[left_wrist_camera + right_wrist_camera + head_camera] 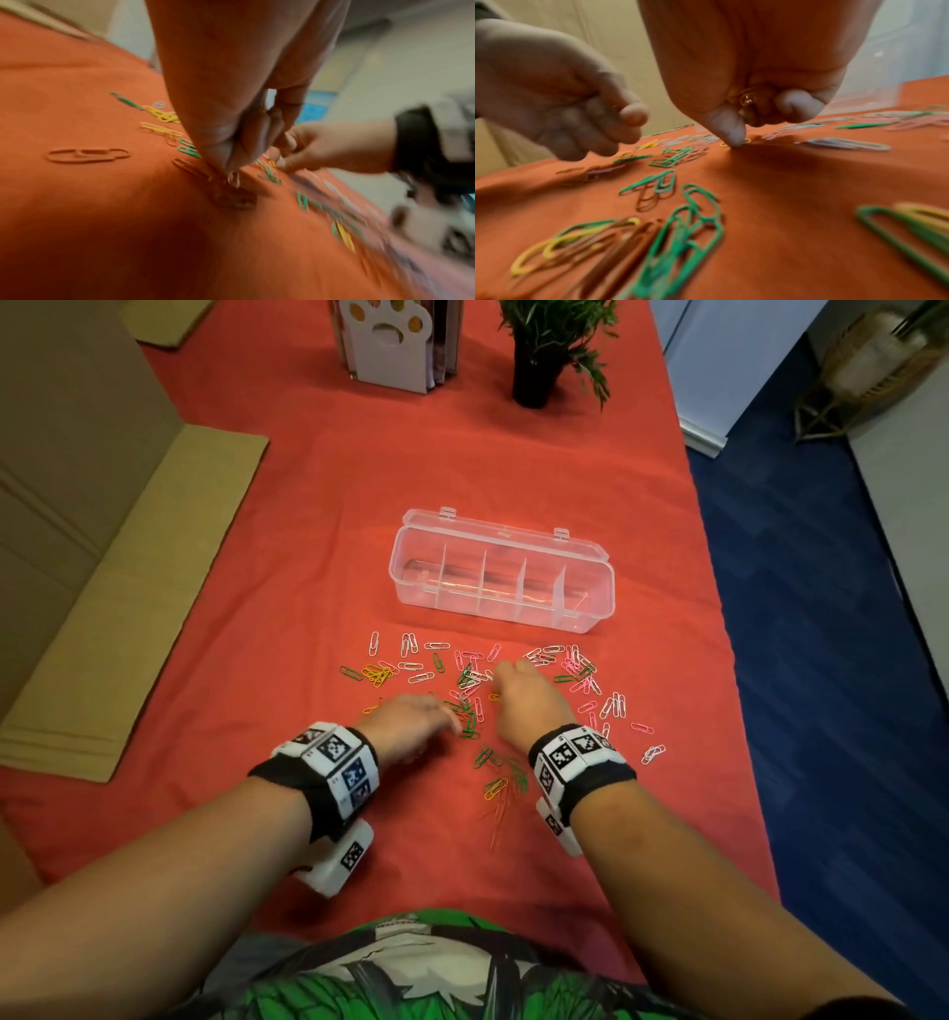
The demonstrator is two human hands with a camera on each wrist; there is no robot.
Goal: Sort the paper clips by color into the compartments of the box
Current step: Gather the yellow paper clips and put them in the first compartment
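Observation:
The clear plastic box stands open with its compartments side by side, and I see no clips in them. Green, yellow, white, pink and orange paper clips lie scattered on the red cloth in front of it. My left hand is low over the clips, its fingertips pinching a pale clip. To its right, my right hand is curled round yellow clips in the palm. Its thumb presses on another yellow clip on the cloth.
Flat cardboard sheets lie along the left side of the table. A white holder with a paw cut-out and a potted plant stand at the back. The table's right edge drops to blue floor.

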